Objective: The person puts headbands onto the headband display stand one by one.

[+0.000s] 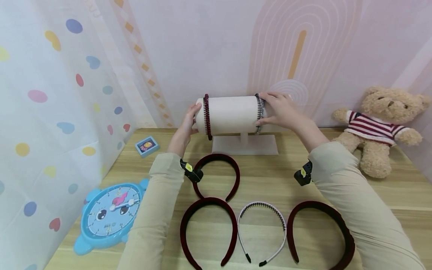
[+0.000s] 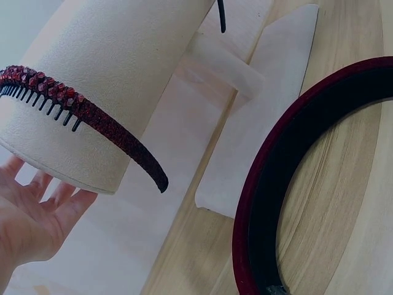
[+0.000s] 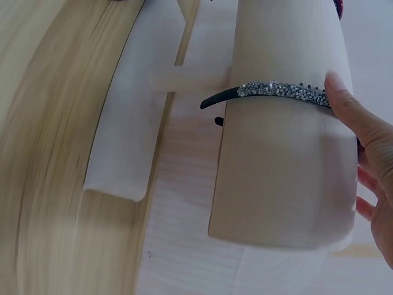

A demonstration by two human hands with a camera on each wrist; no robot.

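Note:
A cream cylindrical headband stand [image 1: 233, 114] is at the back of the table on a flat base [image 1: 222, 146]. Around its left part sits a dark red beaded headband [image 1: 207, 117] with comb teeth. Around its right part sits a silver-beaded black headband [image 3: 282, 90]. My right hand [image 1: 282, 111] holds the silver one, thumb at its near side and fingers reaching over and behind the cylinder. At the left end face, my left hand [image 1: 185, 128] touches the cylinder with extended fingers, seen in the left wrist view.
In front lie dark red padded headbands [image 1: 209, 200] and a thin white toothed headband [image 1: 261, 204]. At the left are a blue toy clock [image 1: 89, 230] and a small blue framed box [image 1: 147, 146]. A teddy bear [image 1: 376, 161] sits back right. Patterned cloth [image 1: 202, 45] hangs behind.

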